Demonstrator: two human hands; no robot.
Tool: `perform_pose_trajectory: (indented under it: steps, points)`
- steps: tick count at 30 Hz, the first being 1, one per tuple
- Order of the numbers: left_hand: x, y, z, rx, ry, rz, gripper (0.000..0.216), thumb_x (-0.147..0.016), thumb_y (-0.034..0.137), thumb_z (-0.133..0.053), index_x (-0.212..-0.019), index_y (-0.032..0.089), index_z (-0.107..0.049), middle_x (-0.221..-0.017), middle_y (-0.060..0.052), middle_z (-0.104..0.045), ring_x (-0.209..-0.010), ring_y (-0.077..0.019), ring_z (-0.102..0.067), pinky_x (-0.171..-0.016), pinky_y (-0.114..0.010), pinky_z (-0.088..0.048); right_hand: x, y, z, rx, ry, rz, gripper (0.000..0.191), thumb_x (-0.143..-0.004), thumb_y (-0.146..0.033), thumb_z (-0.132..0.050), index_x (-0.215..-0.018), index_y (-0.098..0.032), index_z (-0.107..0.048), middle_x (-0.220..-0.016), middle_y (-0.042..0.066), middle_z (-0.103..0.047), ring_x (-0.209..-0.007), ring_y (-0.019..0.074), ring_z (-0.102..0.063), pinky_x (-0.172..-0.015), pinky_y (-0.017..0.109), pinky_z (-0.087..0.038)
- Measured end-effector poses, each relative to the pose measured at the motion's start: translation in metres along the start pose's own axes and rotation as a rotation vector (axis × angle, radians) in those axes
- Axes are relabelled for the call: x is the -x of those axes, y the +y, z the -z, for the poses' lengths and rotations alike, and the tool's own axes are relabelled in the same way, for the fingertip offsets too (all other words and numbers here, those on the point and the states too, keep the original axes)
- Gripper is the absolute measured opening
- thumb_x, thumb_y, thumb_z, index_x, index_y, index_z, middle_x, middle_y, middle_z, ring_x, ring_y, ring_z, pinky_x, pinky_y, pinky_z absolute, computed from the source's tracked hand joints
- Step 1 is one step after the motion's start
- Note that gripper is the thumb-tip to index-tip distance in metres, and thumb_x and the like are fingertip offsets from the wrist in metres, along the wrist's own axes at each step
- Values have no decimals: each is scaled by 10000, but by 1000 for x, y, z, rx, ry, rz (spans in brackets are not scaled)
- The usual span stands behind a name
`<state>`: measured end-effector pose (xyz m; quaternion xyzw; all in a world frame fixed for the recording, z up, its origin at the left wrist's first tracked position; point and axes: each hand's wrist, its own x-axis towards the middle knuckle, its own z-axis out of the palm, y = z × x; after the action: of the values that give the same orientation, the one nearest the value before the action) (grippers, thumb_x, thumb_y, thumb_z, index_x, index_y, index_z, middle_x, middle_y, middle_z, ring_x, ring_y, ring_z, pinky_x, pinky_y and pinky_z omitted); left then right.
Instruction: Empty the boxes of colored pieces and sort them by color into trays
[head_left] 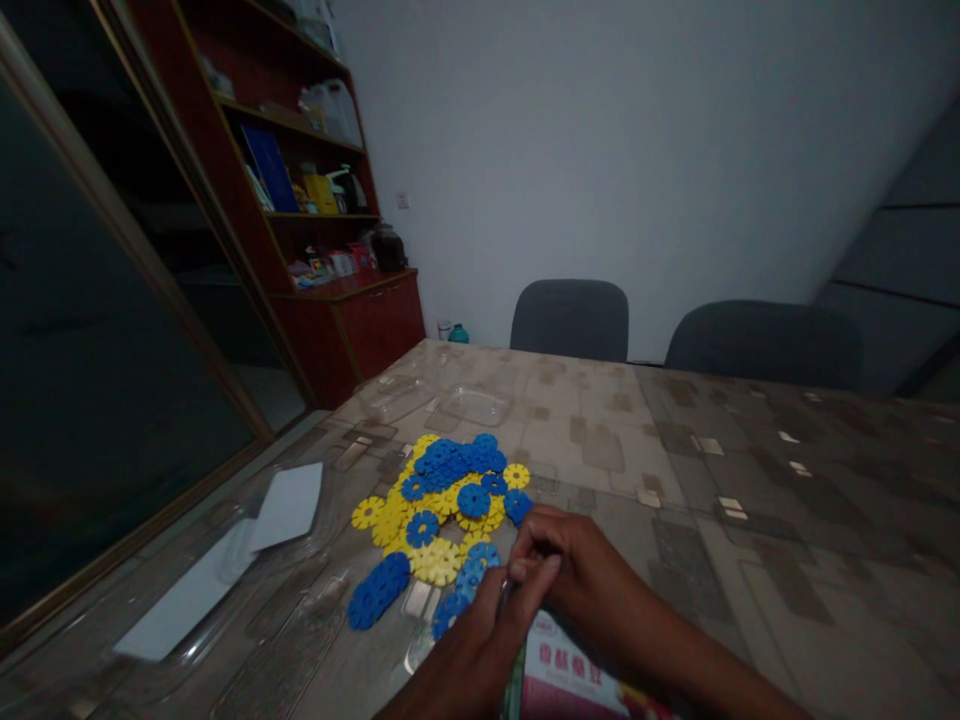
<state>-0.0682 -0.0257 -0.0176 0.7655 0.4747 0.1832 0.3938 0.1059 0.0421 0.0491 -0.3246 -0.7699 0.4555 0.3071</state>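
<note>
My left hand (480, 635) and my right hand (574, 560) meet at the table's near side, fingers closed and almost touching. Below them is a printed snack package (566, 670), white and dark pink with red characters and a green left edge. My left hand closes at its upper edge. The fingers of my right hand are pinched together, and what is between them is hidden. Just beyond the hands lies a pile of yellow notched discs (436, 562) and blue notched discs (450, 465). A row of overlapping blue discs (379, 590) lies to the left.
Clear plastic trays (474, 404) stand behind the pile. White cards (289, 505) with clear plastic lie on the left of the patterned table (600, 480). Grey chairs (570, 318) stand at the far edge. A red-brown shelf cabinet (375, 320) is at the back left.
</note>
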Motion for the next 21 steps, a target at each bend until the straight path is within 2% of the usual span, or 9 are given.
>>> perform_pose_trajectory:
  steps: [4, 8, 11, 15, 18, 21]
  points:
    - [-4, -2, -3, 45, 16, -28, 1088, -768, 372, -834, -1616, 349, -154, -1640, -183, -280, -1466, -486, -287, -1139, -622, -337, 3, -4, 3, 14, 17, 30, 171, -856, -162, -590, -691, -201, -567, -756, -2, -600, -755, 168, -539, -695, 278, -373]
    - [-7, -20, -16, 118, 115, -98, 1147, -799, 526, -785, -1624, 323, -16, -1669, -174, -213, -1501, -458, -204, -1131, -582, -385, 4, -9, 6, 1, 48, 53, 182, -844, -151, -544, -675, -210, -513, -738, -16, -555, -731, 159, -499, -689, 273, -361]
    - [-7, -29, -21, 150, 158, -118, 1110, -836, 536, -748, -1619, 343, 14, -1684, -142, -183, -1504, -431, -224, -1135, -562, -392, 3, -10, 9, -34, 36, 17, 141, -841, -164, -546, -706, -204, -556, -732, -24, -542, -708, 152, -485, -660, 267, -356]
    - [-10, -29, -19, 168, 133, -118, 1029, -880, 494, -714, -1623, 340, -19, -1688, -115, -192, -1518, -408, -197, -1172, -550, -340, 3, -4, 13, -51, -11, -87, 98, -849, -179, -571, -769, -188, -627, -758, -9, -594, -713, 159, -534, -635, 267, -375]
    - [-11, -28, -16, 161, 122, -127, 1080, -831, 510, -768, -1626, 321, -62, -1688, -115, -195, -1508, -405, -238, -1193, -536, -310, 5, -5, 18, 42, -15, -27, 109, -838, -134, -589, -765, -185, -652, -810, 8, -633, -773, 166, -584, -692, 278, -407]
    - [-10, -26, -14, 162, 120, -101, 1103, -826, 530, -763, -1623, 314, -31, -1674, -126, -238, -1496, -397, -277, -1200, -548, -293, 7, -11, 24, 47, -18, 15, 132, -859, -134, -588, -780, -192, -675, -823, 8, -653, -790, 163, -611, -721, 284, -432]
